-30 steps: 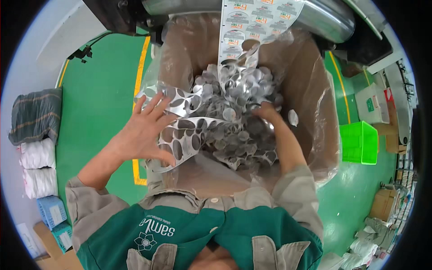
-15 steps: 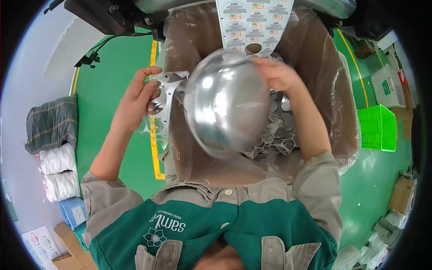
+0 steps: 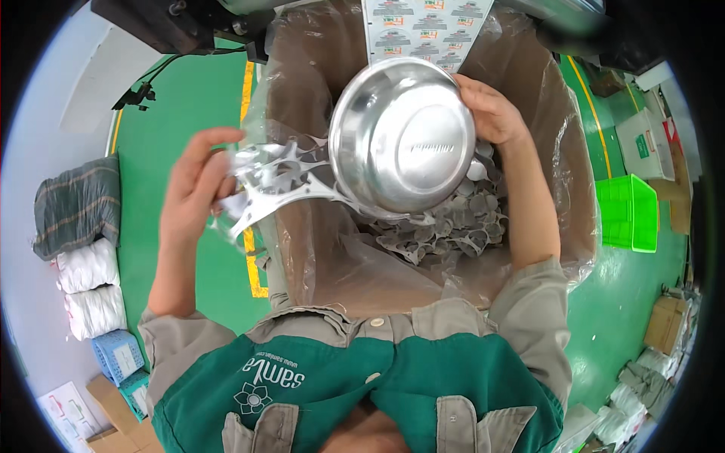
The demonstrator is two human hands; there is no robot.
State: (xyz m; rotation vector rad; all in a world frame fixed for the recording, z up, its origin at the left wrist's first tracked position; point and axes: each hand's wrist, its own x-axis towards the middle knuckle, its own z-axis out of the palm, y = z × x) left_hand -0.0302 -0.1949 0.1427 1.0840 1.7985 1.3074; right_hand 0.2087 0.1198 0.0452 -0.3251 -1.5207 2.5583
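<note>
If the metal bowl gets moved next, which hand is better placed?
Probably the right hand: it grips the metal bowl by its rim, while the left hand holds punched foil scrap.

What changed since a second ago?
Right hand rose from the scraps and now holds a metal bowl, base toward the camera. Left hand, open before, has closed on punched foil and moved leftward. Printed sheet still hangs over the bin; green crate stays on the floor.

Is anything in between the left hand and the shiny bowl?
Yes, punched silvery strips. The left hand holds their left end, and they stretch to the bowl's lower left edge. Nothing visible separates the right hand from the bowl.
</note>
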